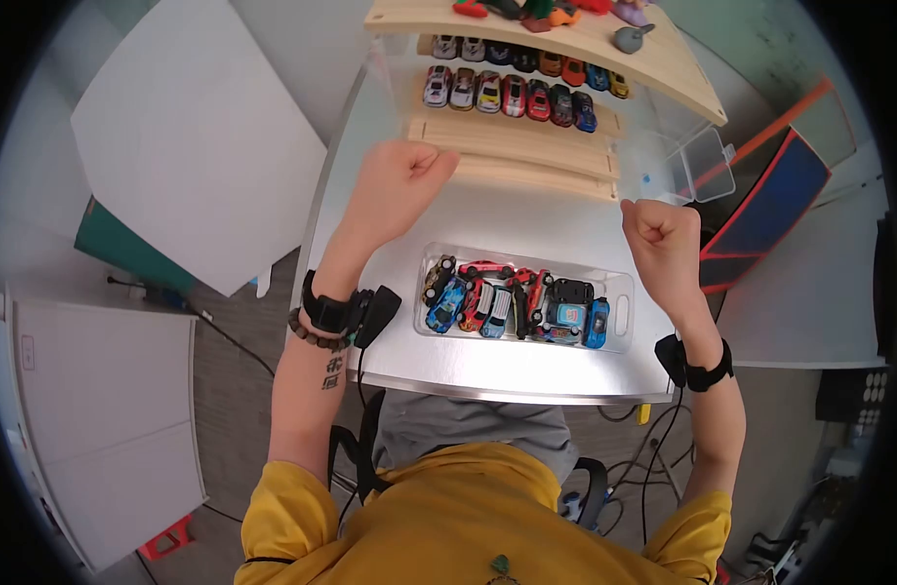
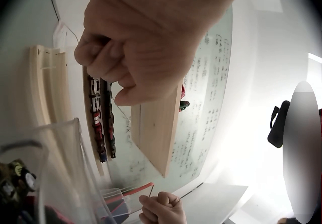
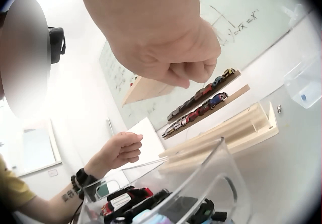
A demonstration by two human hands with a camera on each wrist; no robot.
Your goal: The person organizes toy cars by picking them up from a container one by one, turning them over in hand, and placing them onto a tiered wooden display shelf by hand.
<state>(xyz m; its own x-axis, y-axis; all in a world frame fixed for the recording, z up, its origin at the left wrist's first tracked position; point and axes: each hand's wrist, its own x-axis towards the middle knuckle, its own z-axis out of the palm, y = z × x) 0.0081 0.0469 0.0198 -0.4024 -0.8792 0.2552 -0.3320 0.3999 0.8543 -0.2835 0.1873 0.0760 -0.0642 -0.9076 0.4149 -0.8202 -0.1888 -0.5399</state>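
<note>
The bin [image 1: 619,292], a clear plastic one, stood on the tabletop [image 1: 526,219] near its front edge, between the 2 hands and lower than both. It held a jumble of toy cars [image 1: 512,300] piled on one another, blue, red, black and white among them; how many there were could not be told, since they overlapped. In both wrist views the bin's curved wall filled the lower corner and blurred the cars behind it.

The left hand [image 1: 401,180] was clenched in a fist above the tabletop, holding nothing, raised beyond the bin's left end. The right hand [image 1: 663,244] was also balled into an empty fist, just past the bin's right end.

Beyond the hands lay grooved wooden rails [image 1: 526,151], bare, and behind them 2 rows of parked cars [image 1: 512,96] stood side by side. Above these a wooden shelf [image 1: 653,63] carried small toys [image 1: 551,12] cut off by the top edge of the head view and too small to name. A small clear box [image 1: 707,166] sat at the right of the rails; its contents were hard to make out. A whiteboard [image 3: 251,12] with writing stood behind the shelf. White panels [image 1: 195,136] lay to the left of the tabletop.
</note>
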